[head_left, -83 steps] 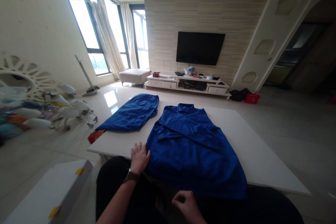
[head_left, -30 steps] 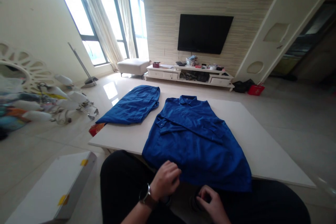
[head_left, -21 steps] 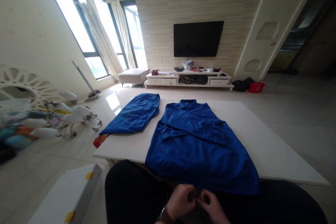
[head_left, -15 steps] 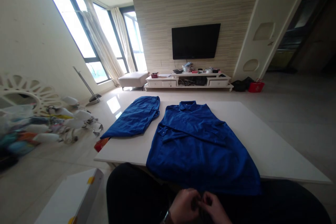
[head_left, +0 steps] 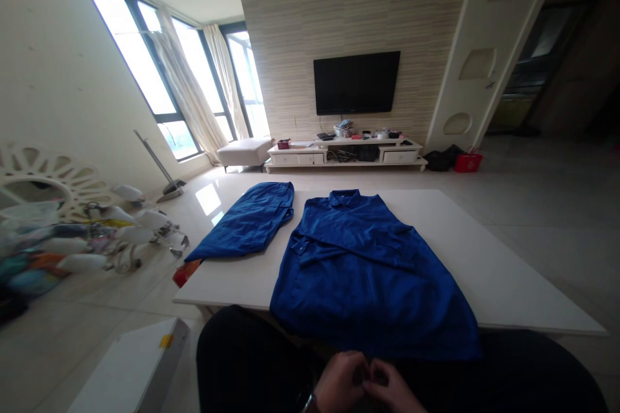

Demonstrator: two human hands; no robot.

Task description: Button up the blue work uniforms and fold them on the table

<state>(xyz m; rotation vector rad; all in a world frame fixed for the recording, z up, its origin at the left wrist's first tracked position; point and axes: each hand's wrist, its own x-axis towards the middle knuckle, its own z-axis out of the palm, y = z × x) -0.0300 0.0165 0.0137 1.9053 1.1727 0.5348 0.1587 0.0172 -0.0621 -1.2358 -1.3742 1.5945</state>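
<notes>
A blue long-sleeved shirt [head_left: 372, 277] lies spread on the white table [head_left: 498, 277], its collar toward the far edge and its sleeves folded across the front. To its left, a folded blue garment [head_left: 245, 222] reaches past the table's left edge. My left hand [head_left: 341, 381] and my right hand [head_left: 390, 387] meet at the fingertips over my lap, just below the shirt's near hem. Both have curled fingers, and whether anything small is between them is too dark to tell. Neither hand touches the shirt.
A white box [head_left: 128, 368] stands on the floor at the near left. Light fixtures and bags [head_left: 97, 239] are heaped at the far left. Beyond the table are a low TV cabinet [head_left: 300, 158], a grey ottoman [head_left: 245, 151] and a red bag [head_left: 468, 162].
The view has tilted and shifted slightly. My hands stay together over my lap, with the fingers shifted a little against each other. Both garments lie as before.
</notes>
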